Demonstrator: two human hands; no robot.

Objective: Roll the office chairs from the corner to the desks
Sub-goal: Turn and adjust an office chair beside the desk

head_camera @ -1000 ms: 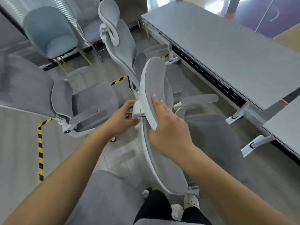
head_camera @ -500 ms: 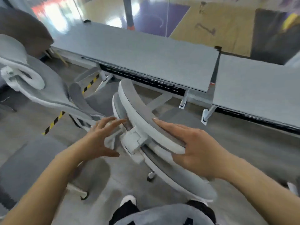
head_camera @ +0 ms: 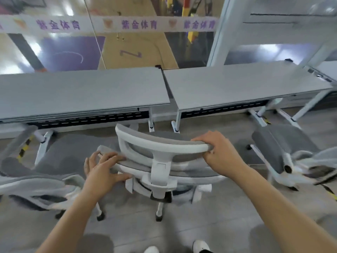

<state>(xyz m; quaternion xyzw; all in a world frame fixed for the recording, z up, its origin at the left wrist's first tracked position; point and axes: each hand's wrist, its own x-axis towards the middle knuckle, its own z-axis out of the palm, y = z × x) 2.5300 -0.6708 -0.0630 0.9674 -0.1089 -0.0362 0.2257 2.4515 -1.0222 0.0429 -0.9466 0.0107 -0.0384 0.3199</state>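
A grey mesh office chair (head_camera: 160,172) with a white frame stands right in front of me, its back toward me, facing two grey desks. My right hand (head_camera: 217,152) grips the right end of its headrest (head_camera: 156,141). My left hand (head_camera: 102,170) holds the top left edge of the backrest, fingers curled over the rim. The left desk (head_camera: 82,92) and the right desk (head_camera: 246,84) stand side by side, and the chair faces the gap between them. Its seat is hidden behind the backrest.
Another grey chair (head_camera: 32,183) stands close on my left and a third one (head_camera: 284,154) on my right. A glass wall (head_camera: 127,42) rises behind the desks. Yellow-black floor tape (head_camera: 23,148) shows by the left desk leg.
The chair has swung round from slanting to square in front of the desks. My left hand, which hovered open, now holds the backrest; my right hand has shifted to the headrest's right end.
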